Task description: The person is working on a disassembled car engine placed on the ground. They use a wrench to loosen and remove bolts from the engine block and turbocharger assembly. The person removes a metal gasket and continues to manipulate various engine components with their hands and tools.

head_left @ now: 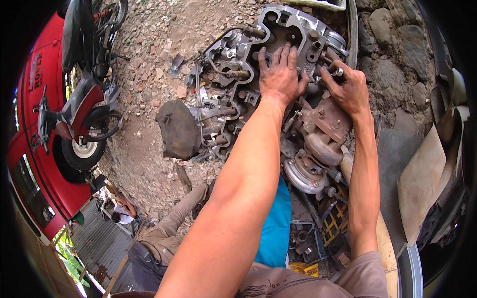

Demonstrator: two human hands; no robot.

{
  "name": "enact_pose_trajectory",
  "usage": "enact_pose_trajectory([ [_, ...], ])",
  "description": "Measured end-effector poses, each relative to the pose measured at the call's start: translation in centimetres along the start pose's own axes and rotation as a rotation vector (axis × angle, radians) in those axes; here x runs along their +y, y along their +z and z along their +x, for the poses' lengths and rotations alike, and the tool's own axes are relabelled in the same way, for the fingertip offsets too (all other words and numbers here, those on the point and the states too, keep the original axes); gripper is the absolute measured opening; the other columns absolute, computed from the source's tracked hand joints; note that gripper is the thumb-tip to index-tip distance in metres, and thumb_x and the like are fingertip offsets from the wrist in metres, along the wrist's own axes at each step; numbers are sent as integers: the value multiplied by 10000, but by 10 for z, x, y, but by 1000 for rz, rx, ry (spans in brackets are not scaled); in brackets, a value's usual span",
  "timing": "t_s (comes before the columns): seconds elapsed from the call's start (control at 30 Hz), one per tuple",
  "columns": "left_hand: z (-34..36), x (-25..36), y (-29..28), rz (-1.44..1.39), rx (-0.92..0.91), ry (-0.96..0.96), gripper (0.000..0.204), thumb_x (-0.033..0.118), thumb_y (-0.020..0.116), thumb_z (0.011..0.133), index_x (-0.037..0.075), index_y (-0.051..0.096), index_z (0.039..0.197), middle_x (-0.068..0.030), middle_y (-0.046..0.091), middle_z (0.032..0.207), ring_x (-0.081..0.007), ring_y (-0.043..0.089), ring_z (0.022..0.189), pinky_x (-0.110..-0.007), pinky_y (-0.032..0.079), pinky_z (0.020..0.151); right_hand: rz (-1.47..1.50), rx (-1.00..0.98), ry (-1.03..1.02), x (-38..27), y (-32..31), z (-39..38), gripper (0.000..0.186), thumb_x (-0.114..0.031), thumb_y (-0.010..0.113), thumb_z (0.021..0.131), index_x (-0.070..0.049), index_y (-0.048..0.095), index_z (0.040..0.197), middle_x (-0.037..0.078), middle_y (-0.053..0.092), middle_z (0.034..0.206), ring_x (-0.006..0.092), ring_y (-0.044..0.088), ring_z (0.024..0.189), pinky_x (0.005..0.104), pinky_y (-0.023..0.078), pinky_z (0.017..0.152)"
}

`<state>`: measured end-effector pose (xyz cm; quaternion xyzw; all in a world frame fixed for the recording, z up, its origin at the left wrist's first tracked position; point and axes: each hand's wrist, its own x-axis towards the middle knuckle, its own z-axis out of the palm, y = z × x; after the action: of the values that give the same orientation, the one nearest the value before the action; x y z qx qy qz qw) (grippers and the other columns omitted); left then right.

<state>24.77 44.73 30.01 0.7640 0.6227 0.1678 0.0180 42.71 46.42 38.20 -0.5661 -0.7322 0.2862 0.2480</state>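
A large engine (pixel 246 74) with a scalloped metal edge lies in front of me. My left hand (pixel 279 74) rests flat on its dark upper surface, fingers spread and holding nothing. Just to the right, the fingers of my right hand (pixel 346 88) are curled round a silver metal tool (pixel 339 72). Only its round, shiny end shows, so its exact kind is hidden. The tool is at the engine's right side, close to the rusty manifold. Nearer to me, below my right hand, sits a rusty turbocharger (pixel 323 146) with a silver housing (pixel 303 176).
A dark cloth-like bundle (pixel 178 130) lies against the engine's left side. Yellow crates (pixel 334 221) with metal parts stand near my body. A stone wall (pixel 392 64) rises at the right. A motorbike (pixel 79 107) and a red vehicle (pixel 42 154) stand at the left on gravel.
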Motion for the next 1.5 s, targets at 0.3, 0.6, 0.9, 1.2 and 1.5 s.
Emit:
enact_pose_trajectory([
  [0.3, -1, -1, 2, -1, -6, 2, 646, 423, 569, 854, 31, 473, 1359, -114, 524, 1398, -237, 484, 1279, -575, 135, 1157, 82, -224, 32, -5, -5, 2, 335, -188, 788, 806, 43, 684, 1025, 212, 696, 829, 297, 685, 697, 368, 530, 682],
  [0.6, -3, -2, 2, -29, 3, -2, 643, 413, 568, 862, 20, 468, 1361, -131, 527, 1394, -249, 480, 1287, -573, 135, 1159, 91, -304, 36, -15, -2, 6, 357, -207, 776, 831, 21, 679, 1087, 180, 720, 901, 244, 695, 767, 361, 530, 739],
  [0.9, -1, 0, 2, -15, 6, -7, 630, 424, 564, 843, 46, 489, 1341, -106, 527, 1405, -238, 484, 1283, -588, 107, 1176, 83, 31, 630, 37, -1, 19, 379, -317, 717, 909, 45, 702, 1018, 103, 721, 815, 137, 681, 700, 301, 571, 626],
  [1.2, -2, 0, 2, -20, 22, 5, 636, 417, 560, 864, 22, 481, 1356, -128, 545, 1384, -256, 500, 1268, -559, 142, 1158, 57, 21, 124, -2, 3, 2, 337, -229, 754, 860, 8, 690, 1090, 204, 709, 787, 302, 721, 691, 376, 546, 625],
  [1.5, -2, -1, 3, -14, 29, 1, 632, 421, 559, 861, 26, 487, 1350, -124, 546, 1383, -255, 500, 1267, -563, 153, 1157, -63, 50, -25, 0, 6, 0, 289, -218, 768, 830, 37, 687, 939, 251, 681, 774, 338, 716, 692, 398, 540, 603],
])
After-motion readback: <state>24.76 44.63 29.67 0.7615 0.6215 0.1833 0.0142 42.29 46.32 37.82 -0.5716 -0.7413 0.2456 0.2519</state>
